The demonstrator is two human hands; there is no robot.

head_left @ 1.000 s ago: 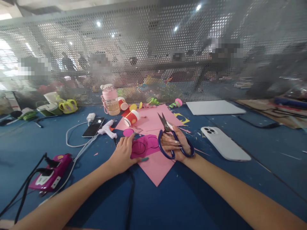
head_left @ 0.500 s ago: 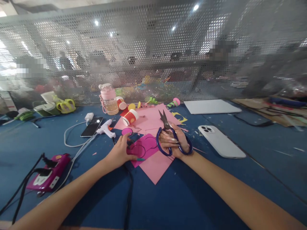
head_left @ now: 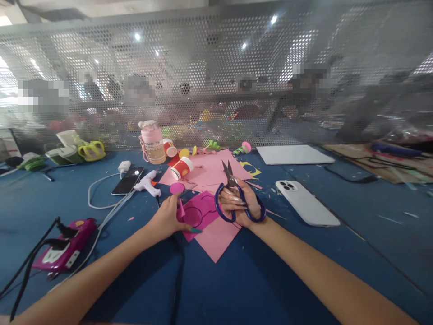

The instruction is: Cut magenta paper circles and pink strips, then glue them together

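blue table (head_left: 270, 289) | bottle (head_left: 153, 141) holds maybe amber liquid (head_left: 157, 155) | right hand (head_left: 241, 205) clamped on scissors (head_left: 232, 180) | left hand (head_left: 165, 220) spread at magenta paper (head_left: 204, 212)

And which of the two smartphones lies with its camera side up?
The white smartphone, right of the blue-handled scissors; the black smartphone lies screen up.

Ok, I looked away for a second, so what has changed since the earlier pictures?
The left hand has drawn slightly left, and the magenta sheet has turned, its near corner now out toward the person. The right hand still holds the open scissors. The white phone and pink bottle stayed put.
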